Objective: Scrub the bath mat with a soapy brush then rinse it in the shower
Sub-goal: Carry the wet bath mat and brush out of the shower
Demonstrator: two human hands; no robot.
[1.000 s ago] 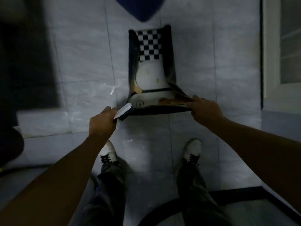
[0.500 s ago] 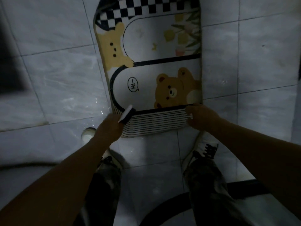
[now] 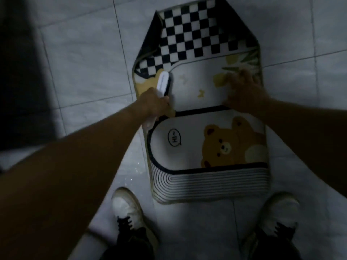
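Observation:
The bath mat (image 3: pixel 197 128) lies flat on the tiled floor, with a bear print, a checkered far end and a striped near end. Its far left corner is folded up. My left hand (image 3: pixel 153 103) grips a white brush (image 3: pixel 163 82) whose head lies on the mat's left side, near the checkered band. My right hand (image 3: pixel 244 91) presses down on the mat's right side, fingers spread over the leaf print; it is blurred.
Pale floor tiles (image 3: pixel 84 59) surround the mat, with wet glints left of it. My two white shoes (image 3: pixel 127 209) (image 3: pixel 279 212) stand just short of the mat's near edge. A dark shadowed area (image 3: pixel 20 72) fills the left.
The mat went from lifted and folded to spread flat on the floor. Both hands left its near edge and moved up to its middle; the brush now lies on the mat.

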